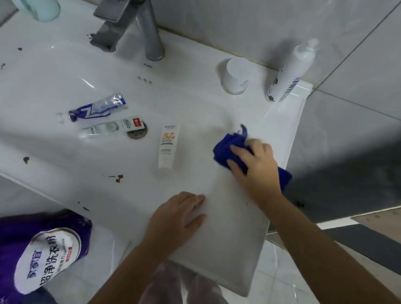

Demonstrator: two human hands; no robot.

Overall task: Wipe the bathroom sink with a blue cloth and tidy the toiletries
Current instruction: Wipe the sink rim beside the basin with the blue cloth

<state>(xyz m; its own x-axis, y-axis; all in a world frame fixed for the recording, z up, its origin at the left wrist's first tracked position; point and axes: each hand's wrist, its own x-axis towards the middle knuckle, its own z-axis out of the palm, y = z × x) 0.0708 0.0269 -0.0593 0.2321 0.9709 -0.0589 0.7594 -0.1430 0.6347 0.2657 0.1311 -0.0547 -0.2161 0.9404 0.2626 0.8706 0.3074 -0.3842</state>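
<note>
Cloth (224,149), deep blue and bunched, sits on the sloping wall of the white ceramic sink (235,241), to the right of the round metal drain (137,133). The right hand (254,167) presses it down, fingers curled over the bundle. The left hand (178,216) lies flat on the front rim, nearer than the drain, fingers straight and close together. A white tube with orange print (167,146) lies just right of the drain. A blue-and-silver tube (98,109) and a pale flat tube (111,128) lie just left of it. Behind the drain rises a grey metal tap (134,15); further right stand a white cup (236,75) and a white pump bottle (292,70).
</note>
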